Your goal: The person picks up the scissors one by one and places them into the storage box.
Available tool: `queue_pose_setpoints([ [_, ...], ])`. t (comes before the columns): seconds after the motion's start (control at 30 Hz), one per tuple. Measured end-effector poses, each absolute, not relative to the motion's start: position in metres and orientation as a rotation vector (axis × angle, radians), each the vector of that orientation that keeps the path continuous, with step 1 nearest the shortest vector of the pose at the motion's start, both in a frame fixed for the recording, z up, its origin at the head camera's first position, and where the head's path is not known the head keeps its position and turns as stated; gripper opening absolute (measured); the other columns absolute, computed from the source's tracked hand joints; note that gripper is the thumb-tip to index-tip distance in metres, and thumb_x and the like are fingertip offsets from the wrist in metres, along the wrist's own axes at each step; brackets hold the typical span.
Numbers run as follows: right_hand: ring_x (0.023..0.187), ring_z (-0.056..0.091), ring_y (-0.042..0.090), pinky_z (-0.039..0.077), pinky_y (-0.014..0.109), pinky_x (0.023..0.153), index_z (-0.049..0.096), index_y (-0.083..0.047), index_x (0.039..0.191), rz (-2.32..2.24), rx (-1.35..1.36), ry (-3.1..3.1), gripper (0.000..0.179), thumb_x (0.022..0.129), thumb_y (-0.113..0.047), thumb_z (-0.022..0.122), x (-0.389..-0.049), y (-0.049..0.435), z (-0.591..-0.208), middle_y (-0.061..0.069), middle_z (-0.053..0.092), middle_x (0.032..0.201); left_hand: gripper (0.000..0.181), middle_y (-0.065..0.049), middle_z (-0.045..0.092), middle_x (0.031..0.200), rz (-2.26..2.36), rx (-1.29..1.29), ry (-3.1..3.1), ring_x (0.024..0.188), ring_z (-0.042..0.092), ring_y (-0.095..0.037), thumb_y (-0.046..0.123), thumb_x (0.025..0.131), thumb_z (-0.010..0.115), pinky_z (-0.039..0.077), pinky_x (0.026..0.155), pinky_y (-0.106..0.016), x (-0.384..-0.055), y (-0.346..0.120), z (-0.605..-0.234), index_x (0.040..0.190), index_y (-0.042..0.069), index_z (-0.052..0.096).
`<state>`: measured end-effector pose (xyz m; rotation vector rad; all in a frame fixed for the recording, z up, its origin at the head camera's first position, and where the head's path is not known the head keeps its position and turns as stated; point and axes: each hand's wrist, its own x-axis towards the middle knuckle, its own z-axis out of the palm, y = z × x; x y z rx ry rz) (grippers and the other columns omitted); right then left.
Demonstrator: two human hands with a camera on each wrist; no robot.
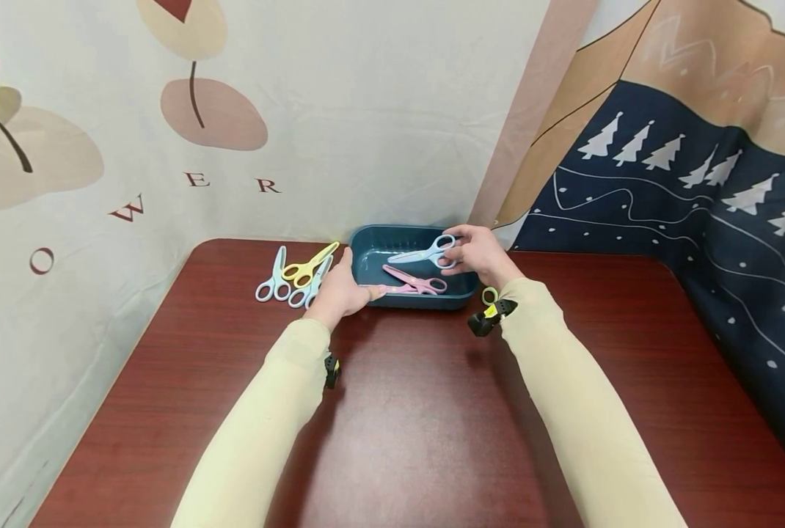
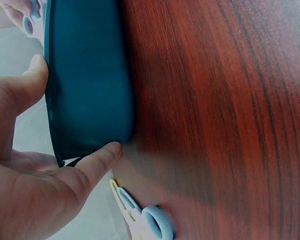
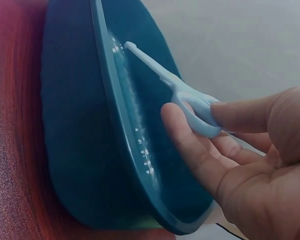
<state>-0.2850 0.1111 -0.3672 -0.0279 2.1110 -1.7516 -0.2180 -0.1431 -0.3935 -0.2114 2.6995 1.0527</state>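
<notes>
A dark teal plastic basin (image 1: pixel 406 302) stands at the table's back edge. My left hand (image 1: pixel 341 293) grips its left front corner, thumb on the rim and fingers along the outer end wall. Between the thumb and fingers of my right hand (image 1: pixel 478 253) are the handle loops of light blue scissors (image 1: pixel 414 256), held over the basin with the blades pointing left. Pink scissors (image 1: pixel 414 281) lie inside the basin; a second pink piece beside them is partly hidden by my left thumb.
Left of the basin lie light blue scissors (image 1: pixel 274 279), yellow scissors (image 1: pixel 308 267) and another light blue pair (image 1: pixel 303 295), partly behind my left hand. A yellow-green handle loop (image 1: pixel 489 295) shows by my right wrist. Printed cloth (image 1: pixel 366 110) hangs behind the table (image 1: pixel 406 411).
</notes>
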Motion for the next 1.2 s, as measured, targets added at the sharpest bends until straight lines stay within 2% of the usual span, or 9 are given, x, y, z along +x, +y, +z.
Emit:
queue_pose_setpoints([
  [0.37, 0.076, 0.072, 0.018, 0.063, 0.04, 0.08, 0.049, 0.004, 0.147, -1.716, 0.025, 2.098, 0.047, 0.101, 0.009, 0.055, -0.293, 0.11, -0.373, 0.017, 0.066, 0.1, 0.112, -0.022, 0.021, 0.169, 1.065, -0.214, 2.702, 0.155, 0.023, -0.04, 0.043, 0.091, 0.078, 0.027, 0.124, -0.053, -0.219, -0.143, -0.397, 0.167, 0.008, 0.003],
  [0.7, 0.08, 0.073, 0.019, 0.061, 0.041, 0.084, 0.048, 0.003, 0.148, -1.627, 0.022, 2.09, 0.048, 0.101, 0.009, 0.054, -0.297, 0.108, -0.374, 0.023, 0.063, 0.113, 0.113, -0.022, 0.022, 0.169, 1.047, -0.218, 2.709, 0.155, 0.024, -0.041, 0.043, 0.091, 0.078, 0.028, 0.124, -0.054, -0.22, -0.144, -0.398, 0.167, 0.008, 0.003],
  [0.9, 0.08, 0.074, 0.021, 0.058, 0.046, 0.088, 0.045, 0.003, 0.151, -1.57, 0.032, 2.069, 0.052, 0.1, 0.011, 0.052, -0.298, 0.106, -0.374, 0.025, 0.058, 0.12, 0.114, -0.023, 0.022, 0.169, 1.045, -0.201, 2.719, 0.155, 0.024, -0.041, 0.044, 0.09, 0.079, 0.027, 0.124, -0.053, -0.22, -0.144, -0.398, 0.167, 0.007, 0.002],
  [1.07, 0.078, 0.072, 0.021, 0.058, 0.048, 0.088, 0.045, 0.003, 0.151, -1.549, 0.047, 2.062, 0.054, 0.098, 0.015, 0.05, -0.299, 0.106, -0.377, 0.024, 0.056, 0.121, 0.114, -0.024, 0.022, 0.168, 1.046, -0.195, 2.72, 0.155, 0.024, -0.042, 0.043, 0.091, 0.078, 0.027, 0.124, -0.052, -0.22, -0.144, -0.398, 0.167, 0.008, 0.0],
  [1.2, 0.084, 0.07, 0.024, 0.059, 0.047, 0.089, 0.046, 0.003, 0.15, -1.525, 0.035, 2.075, 0.054, 0.098, 0.015, 0.049, -0.3, 0.106, -0.379, 0.024, 0.057, 0.121, 0.114, -0.023, 0.023, 0.168, 1.052, -0.201, 2.719, 0.155, 0.023, -0.042, 0.042, 0.091, 0.078, 0.027, 0.124, -0.053, -0.22, -0.143, -0.397, 0.167, 0.008, 0.001],
])
